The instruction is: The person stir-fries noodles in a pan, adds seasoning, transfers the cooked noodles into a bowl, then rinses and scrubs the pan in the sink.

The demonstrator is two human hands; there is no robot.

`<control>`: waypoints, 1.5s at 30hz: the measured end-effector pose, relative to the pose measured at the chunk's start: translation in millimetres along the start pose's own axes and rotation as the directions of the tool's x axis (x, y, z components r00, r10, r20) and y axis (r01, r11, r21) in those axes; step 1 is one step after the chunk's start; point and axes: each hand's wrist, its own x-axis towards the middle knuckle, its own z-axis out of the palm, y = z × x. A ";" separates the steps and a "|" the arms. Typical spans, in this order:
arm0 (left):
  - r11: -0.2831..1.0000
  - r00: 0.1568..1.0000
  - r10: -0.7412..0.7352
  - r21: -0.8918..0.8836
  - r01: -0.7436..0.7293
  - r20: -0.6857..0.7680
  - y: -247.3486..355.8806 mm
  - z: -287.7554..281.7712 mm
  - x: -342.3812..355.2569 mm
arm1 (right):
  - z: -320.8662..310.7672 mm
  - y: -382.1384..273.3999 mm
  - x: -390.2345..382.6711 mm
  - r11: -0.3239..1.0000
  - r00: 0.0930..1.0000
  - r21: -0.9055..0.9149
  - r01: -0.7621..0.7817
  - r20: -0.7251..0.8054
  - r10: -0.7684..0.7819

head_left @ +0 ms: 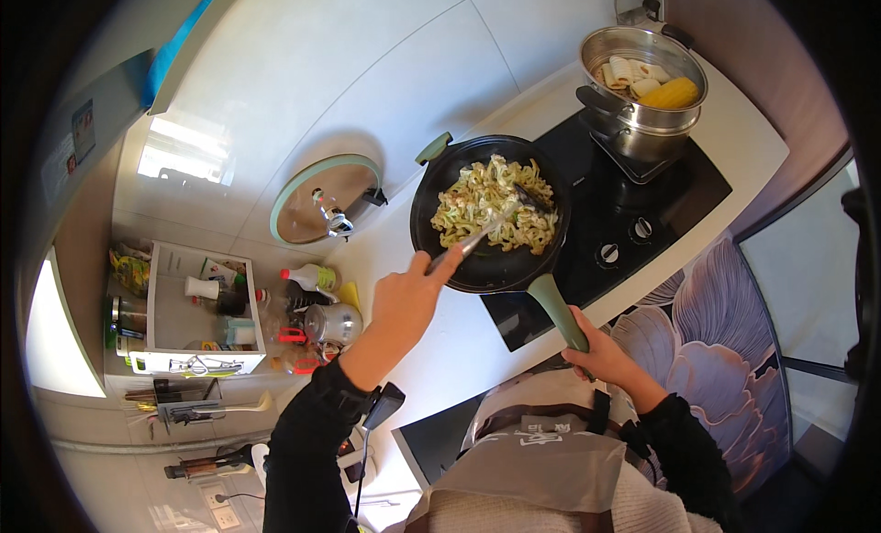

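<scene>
A person in a tan apron (551, 478) stands over a round black pan (496, 274) on a glossy black cooktop (695, 179). The apron bears pale lettering (545, 433), blurred from where I stand. The pan holds knobbly pieces of cauliflower (477, 189), cream-coloured with pale green stems and browned edges.

The left hand (406, 299) has its fingers (447, 260) clamped around a slim spatula (476, 237), whose metallic shaft slants over the pan and whose dark blade sits among the pieces. The right hand (601, 351) has its fingers wrapped around the pan's smooth, sage-green handle (552, 305).

To the right of the pan, farther from the person, stands a shiny steel steamer (668, 120) with yellow corn (673, 94) and pale rolls (626, 71) inside. Two round knobs (608, 254) sit on the cooktop right of the pan. On the pan's left, a round glass lid (295, 207) with a pale green rim leans against glossy wall tiles (367, 74). Farther left of the pan, a rounded metal kettle (335, 324) stands on the white tabletop (418, 372) near a red-capped bottle (315, 277), its green label too small to read.
</scene>
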 end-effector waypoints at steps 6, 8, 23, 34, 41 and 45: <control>0.986 0.996 -0.069 0.154 0.059 0.063 -16.6 -24.5 -68.2 | -0.1 -2.6 0.0 1.000 1.000 0.028 0.001 0.018 -0.001; 0.978 0.982 -0.145 0.169 0.123 0.124 -24.3 -41.7 -93.6 | -0.2 -3.2 0.2 0.997 1.000 0.071 -0.001 0.030 -0.002; 0.969 0.974 -0.225 -0.112 0.221 -0.022 -42.0 -27.2 -30.4 | -1.4 3.5 3.0 1.000 1.000 0.016 -0.007 0.022 0.007; 0.994 0.996 -0.022 0.105 0.013 0.092 -97.0 -8.9 76.3 | -2.4 -4.3 -0.9 1.000 1.000 0.019 0.004 0.020 -0.005; 0.193 0.435 -0.062 -0.417 0.888 0.898 -206.0 18.5 59.3 | -2.9 -9.7 -3.9 0.999 0.999 0.018 -0.050 0.004 0.050; 0.007 0.709 -0.037 -0.709 0.705 0.704 -178.6 109.6 36.0 | -1.8 -12.3 -4.7 0.996 1.000 0.089 -0.018 -0.007 0.019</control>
